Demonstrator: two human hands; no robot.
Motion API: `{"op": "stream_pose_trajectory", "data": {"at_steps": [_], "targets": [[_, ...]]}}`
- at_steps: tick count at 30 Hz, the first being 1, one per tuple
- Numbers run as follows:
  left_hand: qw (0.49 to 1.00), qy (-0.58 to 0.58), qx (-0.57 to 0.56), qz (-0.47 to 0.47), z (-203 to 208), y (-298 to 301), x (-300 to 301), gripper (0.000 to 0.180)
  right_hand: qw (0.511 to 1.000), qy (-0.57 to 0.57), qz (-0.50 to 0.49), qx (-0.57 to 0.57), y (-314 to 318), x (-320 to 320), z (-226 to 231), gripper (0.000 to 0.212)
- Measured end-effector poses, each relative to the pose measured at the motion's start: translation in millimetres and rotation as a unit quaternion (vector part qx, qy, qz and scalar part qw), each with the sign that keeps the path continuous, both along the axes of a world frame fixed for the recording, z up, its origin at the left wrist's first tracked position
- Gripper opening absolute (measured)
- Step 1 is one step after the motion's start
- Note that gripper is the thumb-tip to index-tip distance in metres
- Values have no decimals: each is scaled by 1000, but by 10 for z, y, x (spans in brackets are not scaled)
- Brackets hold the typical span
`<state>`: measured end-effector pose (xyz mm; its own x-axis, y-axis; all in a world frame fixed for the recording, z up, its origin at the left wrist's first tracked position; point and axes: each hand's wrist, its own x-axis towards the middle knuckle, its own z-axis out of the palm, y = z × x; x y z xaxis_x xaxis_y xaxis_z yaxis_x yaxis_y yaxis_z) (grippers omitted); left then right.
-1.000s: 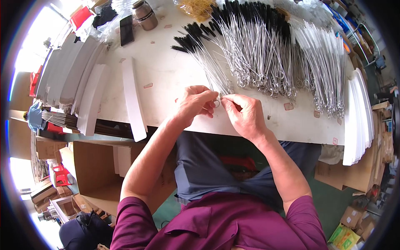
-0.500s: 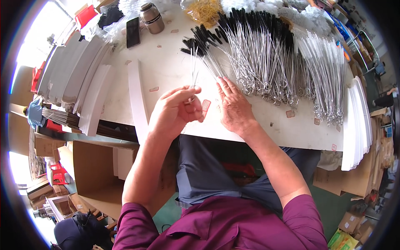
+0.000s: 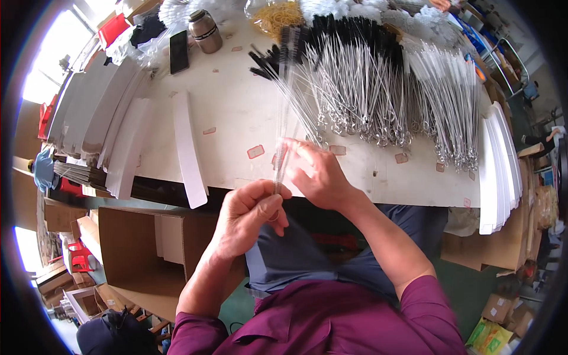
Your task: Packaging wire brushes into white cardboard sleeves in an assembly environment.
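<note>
My left hand (image 3: 248, 216) is closed around the looped wire ends of a few thin straw brushes (image 3: 281, 118) at the table's front edge. They stand up from the fist, their upper parts smeared by motion. Beside these wires is my right hand (image 3: 322, 177), its forefinger reaching toward them; blur hides whether it grips any. Just beyond lies a small loose group of black-bristled brushes (image 3: 299, 109), wire loops toward me. To its right spreads a large heap of black-bristled brushes (image 3: 355, 83), then a bundle with pale bristles (image 3: 449, 106).
A long white card strip (image 3: 188, 148) lies left of my hands. White card stacks stand at the left (image 3: 97, 112) and right (image 3: 497, 171). Farther back are a phone (image 3: 178, 52), a metal flask (image 3: 205, 32) and yellow rubber bands (image 3: 278, 21). Below the table sits an open cardboard box (image 3: 127, 254).
My left hand has come down toward me with the brushes. My right hand has left the loose group on the table and moved toward the held wires.
</note>
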<state>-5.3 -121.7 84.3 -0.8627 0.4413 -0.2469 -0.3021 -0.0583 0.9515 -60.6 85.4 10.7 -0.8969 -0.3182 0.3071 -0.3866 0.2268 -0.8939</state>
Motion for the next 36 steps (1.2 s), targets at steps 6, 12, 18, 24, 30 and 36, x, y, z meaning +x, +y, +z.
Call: {"op": "stream_pose_trajectory", "data": {"at_steps": [6, 12, 18, 24, 30, 36], "targets": [[993, -55, 14, -103, -195, 310, -42, 24, 899, -283, 100, -318, 377, 419, 380, 56], [977, -103, 98, -162, -324, 634, -21, 31, 934, -200, -79, -285, 573, 637, 394, 37], [972, -156, 97, -147, -416, 976, 87, 31, 919, -93, -244, -295, 761, 753, 369, 31], [939, -240, 142, -203, -587, 1268, 223, 28, 909, 15, -322, -266, 909, 760, 272, 33], [966, -124, 1, -228, -395, 1508, 88, 23, 846, -54, -364, -386, 1524, 907, 298, 33], [969, 36, -68, -234, -214, 2126, -321, 23, 801, -42, -491, -340, 2268, 1073, 165, 31]]}}
